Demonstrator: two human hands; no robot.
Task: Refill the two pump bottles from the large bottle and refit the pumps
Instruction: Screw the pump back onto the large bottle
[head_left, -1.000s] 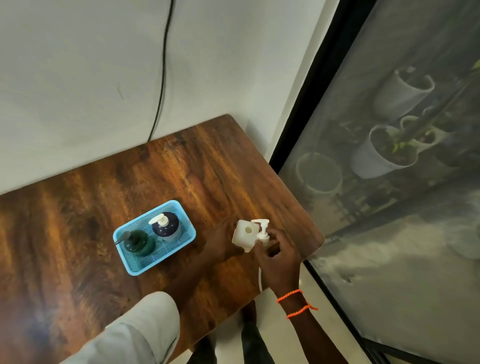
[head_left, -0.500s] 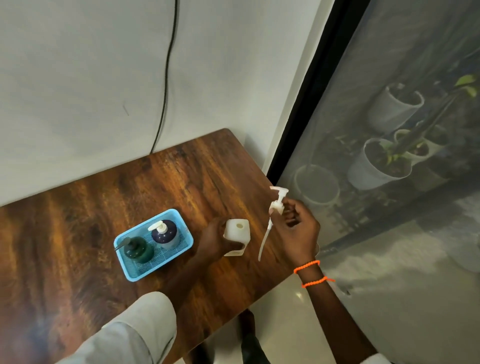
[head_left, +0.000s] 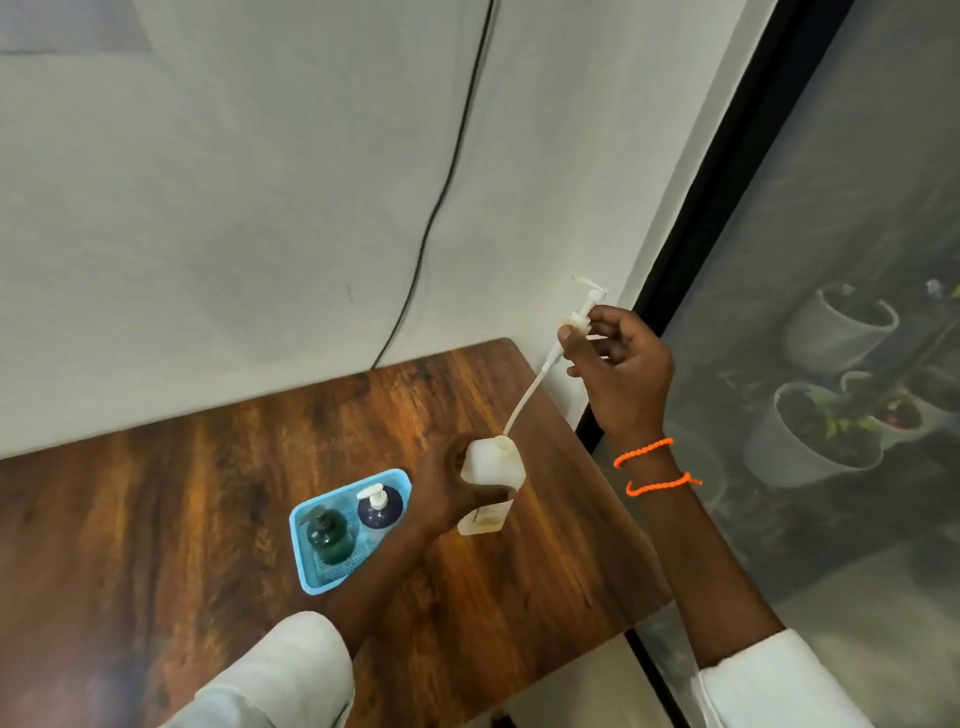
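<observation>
My left hand (head_left: 447, 491) grips a large white square bottle (head_left: 491, 470) that stands on the wooden table (head_left: 156, 519) near its right edge. My right hand (head_left: 618, 369) pinches the white pump (head_left: 584, 309) high above the bottle. The pump's long dip tube (head_left: 530, 395) hangs down with its tip at the bottle's open neck. Left of the bottle, a blue basket (head_left: 306, 564) holds two pump bottles: a dark green one (head_left: 328, 535) with a dark pump and a dark blue one (head_left: 380, 508) with a white pump.
The table stands in a corner against a white wall (head_left: 234, 208) with a black cable (head_left: 441, 192) running down it. A dark-framed glass door (head_left: 831, 260) is at the right, with white plant pots (head_left: 810, 441) behind it.
My right hand has lifted the pump up and away from the white bottle, drawing its tube almost fully out of the neck. My left hand keeps its grip on the bottle.
</observation>
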